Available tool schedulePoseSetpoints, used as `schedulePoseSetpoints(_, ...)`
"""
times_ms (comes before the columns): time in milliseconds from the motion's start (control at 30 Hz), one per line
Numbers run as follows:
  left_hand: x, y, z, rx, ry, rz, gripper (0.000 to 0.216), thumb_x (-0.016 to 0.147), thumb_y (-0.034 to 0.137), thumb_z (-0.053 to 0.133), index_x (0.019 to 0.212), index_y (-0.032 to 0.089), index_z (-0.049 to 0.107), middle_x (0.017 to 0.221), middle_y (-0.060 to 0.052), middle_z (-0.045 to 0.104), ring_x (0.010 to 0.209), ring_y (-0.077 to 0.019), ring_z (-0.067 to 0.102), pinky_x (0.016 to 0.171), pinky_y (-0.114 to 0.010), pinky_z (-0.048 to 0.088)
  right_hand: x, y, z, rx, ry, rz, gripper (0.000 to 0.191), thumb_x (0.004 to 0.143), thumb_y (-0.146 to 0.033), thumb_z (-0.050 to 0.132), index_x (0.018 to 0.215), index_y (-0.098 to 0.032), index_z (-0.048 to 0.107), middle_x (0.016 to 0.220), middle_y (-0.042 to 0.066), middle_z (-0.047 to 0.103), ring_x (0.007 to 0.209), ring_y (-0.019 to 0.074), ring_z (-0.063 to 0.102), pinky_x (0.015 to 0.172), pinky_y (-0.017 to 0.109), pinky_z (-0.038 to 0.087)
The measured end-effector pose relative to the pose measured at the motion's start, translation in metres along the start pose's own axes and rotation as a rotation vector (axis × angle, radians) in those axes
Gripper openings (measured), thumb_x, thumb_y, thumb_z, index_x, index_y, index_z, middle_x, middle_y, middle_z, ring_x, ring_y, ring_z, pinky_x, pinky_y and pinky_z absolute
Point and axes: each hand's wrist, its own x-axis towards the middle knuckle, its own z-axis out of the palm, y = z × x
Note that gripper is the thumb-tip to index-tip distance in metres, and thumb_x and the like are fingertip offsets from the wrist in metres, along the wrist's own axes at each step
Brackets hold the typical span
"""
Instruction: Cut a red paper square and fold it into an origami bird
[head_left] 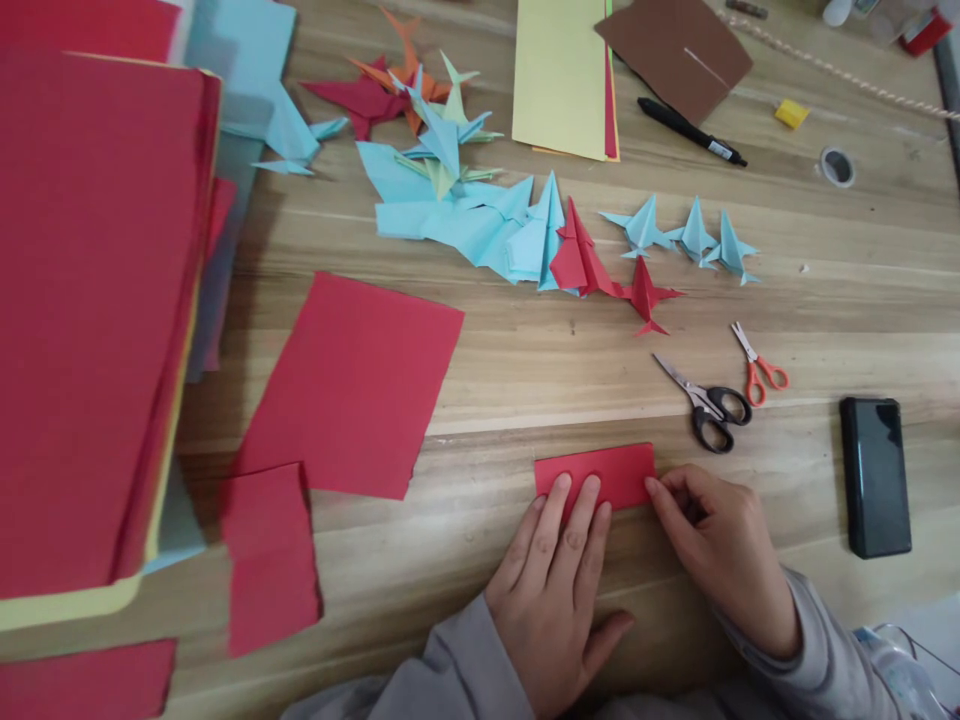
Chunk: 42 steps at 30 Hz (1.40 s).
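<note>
A folded strip of red paper (619, 478) lies on the wooden table in front of me, its long side running left to right. My left hand (551, 590) rests flat across the strip's left half, fingers spread and pressing it down, thumb out to the right. At the strip's lower right corner, my right hand (720, 545) pinches the paper between thumb and forefinger, the other fingers curled in. Just beyond that hand lie black-handled scissors (709, 408) and smaller orange-handled scissors (757, 368).
Folded blue paper figures (696, 232) and a red one (645, 298) stand farther back. Red sheets (367, 385) and a thick paper stack (90, 330) are at left. A black phone-like device (876, 478) lies at right; a black pen (690, 130) lies behind.
</note>
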Motion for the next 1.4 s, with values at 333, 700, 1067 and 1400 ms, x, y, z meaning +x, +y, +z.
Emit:
schedulePoseSetpoints(333, 0.001, 0.003, -0.005, 0.073, -0.119, 0.011, 0.085, 0.080, 0.068, 0.042, 0.141, 0.009, 0.040, 0.152, -0.016, 0.032, 0.139, -0.0384, 0.026, 0.110, -0.048, 0.023, 0.002, 0.003, -0.001, -0.011, 0.047, -0.044, 0.027, 0.087, -0.034, 0.058, 0.065, -0.019, 0.064, 0.052, -0.003, 0.064, 0.040, 0.0094, 0.057, 0.042, 0.019, 0.040)
schedulePoseSetpoints(700, 0.002, 0.003, -0.003, 0.082, -0.133, -0.003, 0.089, 0.080, 0.068, 0.041, 0.144, 0.008, 0.033, 0.155, -0.016, 0.025, 0.141, -0.0377, 0.022, 0.112, -0.048, 0.020, 0.002, 0.006, 0.001, -0.072, 0.069, -0.074, 0.031, 0.088, -0.039, 0.055, 0.066, -0.019, 0.062, 0.051, -0.003, 0.063, 0.040, 0.0101, 0.057, 0.043, 0.021, 0.039)
schedulePoseSetpoints(1067, 0.007, -0.001, -0.002, 0.125, -0.087, 0.024, 0.084, 0.080, 0.068, 0.041, 0.139, 0.008, 0.044, 0.151, -0.017, 0.034, 0.140, -0.0353, 0.025, 0.112, -0.044, 0.020, -0.004, 0.006, 0.012, -0.218, 0.321, -0.456, 0.007, 0.085, -0.020, 0.060, 0.088, -0.017, 0.065, 0.079, 0.007, 0.067, 0.071, 0.0165, 0.061, 0.067, 0.028, 0.047)
schedulePoseSetpoints(1400, 0.012, -0.008, 0.005, 0.149, -0.047, 0.080, 0.089, 0.080, 0.070, 0.039, 0.140, 0.004, 0.041, 0.150, -0.021, 0.034, 0.138, -0.0382, 0.025, 0.109, -0.048, 0.026, -0.001, 0.005, 0.018, -0.432, 0.234, -0.883, 0.017, 0.089, -0.014, 0.051, 0.088, -0.014, 0.068, 0.090, 0.010, 0.068, 0.085, 0.0207, 0.057, 0.071, 0.035, 0.042)
